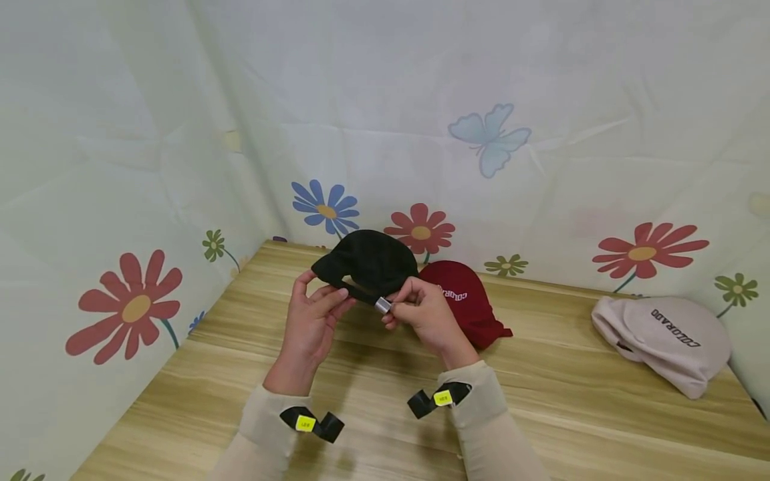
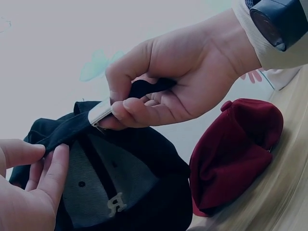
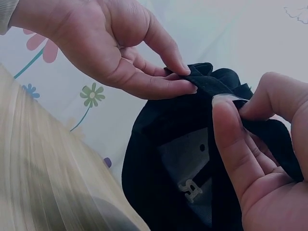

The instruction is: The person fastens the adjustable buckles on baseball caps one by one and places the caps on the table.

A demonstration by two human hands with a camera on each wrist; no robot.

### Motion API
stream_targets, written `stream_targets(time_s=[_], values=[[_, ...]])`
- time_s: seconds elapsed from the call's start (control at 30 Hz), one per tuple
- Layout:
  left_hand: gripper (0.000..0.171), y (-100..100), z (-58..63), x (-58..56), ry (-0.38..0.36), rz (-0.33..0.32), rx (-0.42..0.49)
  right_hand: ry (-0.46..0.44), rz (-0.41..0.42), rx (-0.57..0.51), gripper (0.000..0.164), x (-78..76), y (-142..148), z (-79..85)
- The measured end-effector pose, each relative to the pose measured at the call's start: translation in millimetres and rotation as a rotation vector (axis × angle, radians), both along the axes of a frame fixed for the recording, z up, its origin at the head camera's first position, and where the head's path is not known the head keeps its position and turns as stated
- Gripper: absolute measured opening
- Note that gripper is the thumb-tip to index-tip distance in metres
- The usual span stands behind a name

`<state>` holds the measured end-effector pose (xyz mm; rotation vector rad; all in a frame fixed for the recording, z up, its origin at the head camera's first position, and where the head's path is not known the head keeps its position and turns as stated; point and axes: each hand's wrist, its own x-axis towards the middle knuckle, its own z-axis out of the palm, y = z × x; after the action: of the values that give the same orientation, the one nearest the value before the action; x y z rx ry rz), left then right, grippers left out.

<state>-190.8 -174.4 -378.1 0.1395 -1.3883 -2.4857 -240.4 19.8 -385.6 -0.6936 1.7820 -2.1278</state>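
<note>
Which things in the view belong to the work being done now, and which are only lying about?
In use:
Black cap
Its strap, pinched by the left hand
Metal buckle, pinched by the right hand

Apparently only lying about:
Red cap, beside the black one
Pale cap marked COLORADO, farther right on the table

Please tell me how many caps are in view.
3: the black cap in the person's fingers, the red cap on the table to its right, and the pale cap farther right. Another could be hidden behind these.
</note>
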Motion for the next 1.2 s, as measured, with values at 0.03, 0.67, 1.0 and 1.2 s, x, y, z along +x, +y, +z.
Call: stream_targets(time_s=[0.03, 0.67, 1.0, 1.2], values=[[0.052, 0.2, -0.1, 0.2, -0.001, 0.002, 0.000, 0.003, 0.001, -0.001, 0.013, -0.1, -0.3, 0.0], [0.054, 2.4, -0.8, 0.6, 0.014, 0.019, 0.000, 0.007, 0.009, 0.025, 0.020, 1.1, 0.5, 3.5], [0.052, 2.7, -1.5, 0.6, -0.003, 0.020, 0.008, -0.017, 0.023, 0.028, 0.021, 1.0, 0.3, 1.8], [0.054, 4.3, -2.1, 1.2, -0.001, 0.019, -0.013, -0.019, 0.048, 0.007, 0.024, 2.2, 0.8, 2.0]])
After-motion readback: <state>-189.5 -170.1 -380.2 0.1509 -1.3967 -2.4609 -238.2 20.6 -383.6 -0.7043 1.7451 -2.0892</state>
